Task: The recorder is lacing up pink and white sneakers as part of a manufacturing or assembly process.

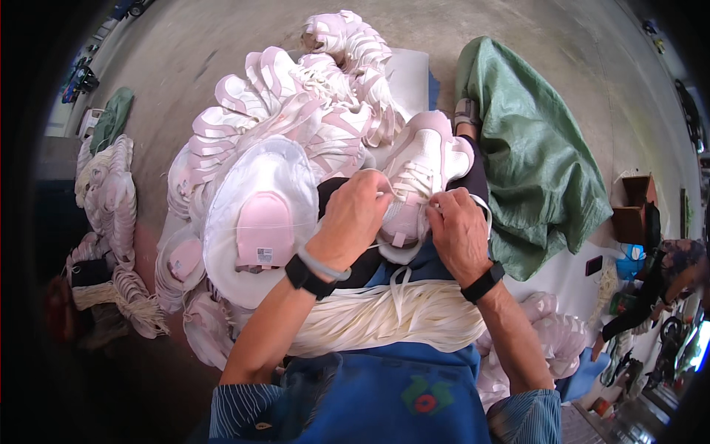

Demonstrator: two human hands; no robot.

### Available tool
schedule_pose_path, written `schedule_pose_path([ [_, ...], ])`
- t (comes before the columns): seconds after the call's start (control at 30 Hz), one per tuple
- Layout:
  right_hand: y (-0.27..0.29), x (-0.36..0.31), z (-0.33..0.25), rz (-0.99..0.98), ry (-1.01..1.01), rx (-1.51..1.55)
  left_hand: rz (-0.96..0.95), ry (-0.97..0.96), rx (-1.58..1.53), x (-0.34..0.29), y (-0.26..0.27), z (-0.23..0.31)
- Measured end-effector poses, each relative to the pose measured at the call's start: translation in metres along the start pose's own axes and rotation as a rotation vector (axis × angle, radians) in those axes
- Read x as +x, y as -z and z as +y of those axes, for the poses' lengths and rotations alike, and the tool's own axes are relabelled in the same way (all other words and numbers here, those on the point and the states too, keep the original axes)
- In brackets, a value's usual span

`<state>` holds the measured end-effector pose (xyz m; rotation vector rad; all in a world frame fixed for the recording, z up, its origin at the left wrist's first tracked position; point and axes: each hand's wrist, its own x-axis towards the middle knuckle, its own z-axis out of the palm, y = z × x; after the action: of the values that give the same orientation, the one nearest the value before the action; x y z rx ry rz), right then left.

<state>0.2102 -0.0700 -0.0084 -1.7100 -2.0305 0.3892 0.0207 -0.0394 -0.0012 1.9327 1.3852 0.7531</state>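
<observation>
A white and pink sneaker upper (420, 152) lies across my lap, its toe pointing away from me. White lacing (413, 180) crosses its front in several rows. My left hand (359, 211) is closed in a pinch at the left eyelet edge, with a bit of the lace showing at the fingertips. On the opposite edge, my right hand (455, 226) pinches at the lace, its fingertips partly hiding what they hold. A loop of lace shows beyond that hand. Below both wrists, a thick bundle of cream shoelaces (384, 314) stretches over my blue apron (370, 392).
Stacked pink and white uppers (296, 111) curve around the left and far side. A large white, pink-centred piece (211, 244) stands beside my left forearm. Green cloth (518, 155) drapes at the right. More uppers (558, 344) lie near my right elbow; another person's arm (636, 314) shows far right.
</observation>
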Motion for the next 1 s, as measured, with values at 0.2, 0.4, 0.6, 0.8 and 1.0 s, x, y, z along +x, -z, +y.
schedule_pose_path([
  [0.2,0.014,-0.015,-0.013,0.03,0.075,-0.258,0.02,-0.025,0.469,-0.025,0.004,0.024],
  [0.4,-0.004,-0.018,-0.023,-0.105,-0.063,-0.308,-0.017,-0.017,0.546,-0.021,-0.015,0.011],
  [0.6,0.005,-0.008,0.003,-0.138,-0.03,-0.097,0.003,-0.151,0.385,-0.011,-0.014,-0.012],
  [0.8,-0.005,-0.014,0.0,-0.043,-0.035,-0.042,0.014,-0.166,0.277,-0.005,-0.013,0.0],
  [1.0,0.001,-0.015,-0.001,-0.055,0.013,0.024,-0.074,-0.219,0.381,-0.006,-0.008,0.01],
])
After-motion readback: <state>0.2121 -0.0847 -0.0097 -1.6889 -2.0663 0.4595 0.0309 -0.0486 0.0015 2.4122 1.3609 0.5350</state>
